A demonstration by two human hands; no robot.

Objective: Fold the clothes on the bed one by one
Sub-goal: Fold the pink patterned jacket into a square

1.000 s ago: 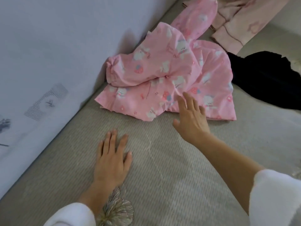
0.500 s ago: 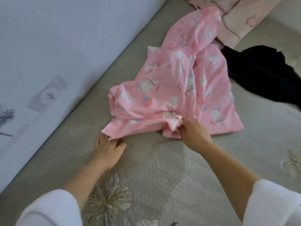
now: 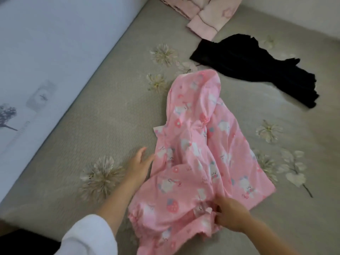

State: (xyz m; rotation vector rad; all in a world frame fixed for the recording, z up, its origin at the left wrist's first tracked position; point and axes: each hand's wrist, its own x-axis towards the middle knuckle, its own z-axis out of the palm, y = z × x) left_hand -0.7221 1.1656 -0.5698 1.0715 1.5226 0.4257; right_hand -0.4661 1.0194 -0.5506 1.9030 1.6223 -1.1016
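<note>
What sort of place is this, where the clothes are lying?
Probably a bedroom in a home. A bed with a grey flower-patterned cover fills the view, and loose clothes lie on it: a pink printed garment, a black garment and a pale pink garment.

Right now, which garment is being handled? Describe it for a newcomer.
On the flowered bedspread, nearest the camera, lies a crumpled pink garment gripped by the right hand. Unlike the black garment and plain pale-pink pyjamas beyond, it has strawberry prints.
</note>
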